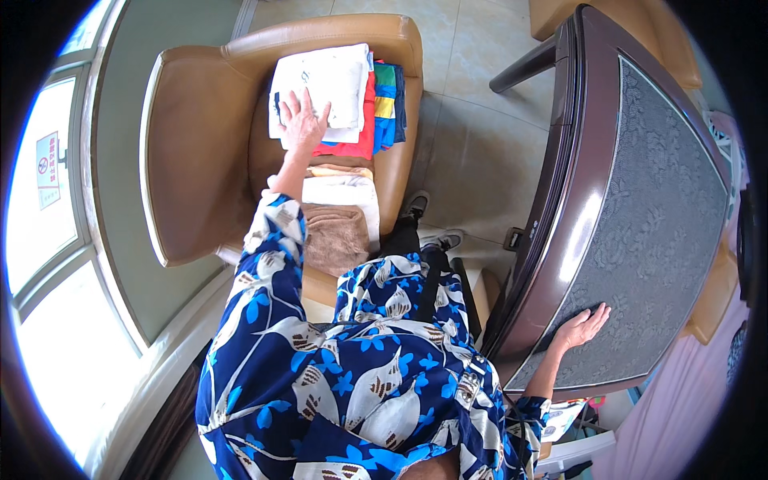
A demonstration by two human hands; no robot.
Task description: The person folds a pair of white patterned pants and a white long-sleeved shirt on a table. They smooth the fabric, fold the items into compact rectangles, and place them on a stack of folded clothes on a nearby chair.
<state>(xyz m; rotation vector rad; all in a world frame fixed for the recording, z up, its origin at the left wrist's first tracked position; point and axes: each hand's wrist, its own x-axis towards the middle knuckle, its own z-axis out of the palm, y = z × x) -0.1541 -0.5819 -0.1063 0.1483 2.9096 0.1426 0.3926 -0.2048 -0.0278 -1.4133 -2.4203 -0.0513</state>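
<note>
My left hand (305, 123) lies with spread fingers on a folded white garment (336, 78), the top one of a pile on a tan leather armchair (198, 138). Red folded cloth (367, 129) shows under the white one, and beside it is a blue, green and yellow garment (384, 108). Nearer to me on the same seat lie a folded white cloth (342, 190) and a fluffy brown folded cloth (335, 237). My right hand (582, 328) rests on the dark grey patterned top (666, 228) of a brown table, holding nothing.
A table leg (522, 65) stands on the tiled floor (462, 162) between chair and table. More tan chairs (714, 294) stand around the table. A window (48, 168) with a sign is at the left. Below the table's near edge, a white shelf (576, 453) holds various items.
</note>
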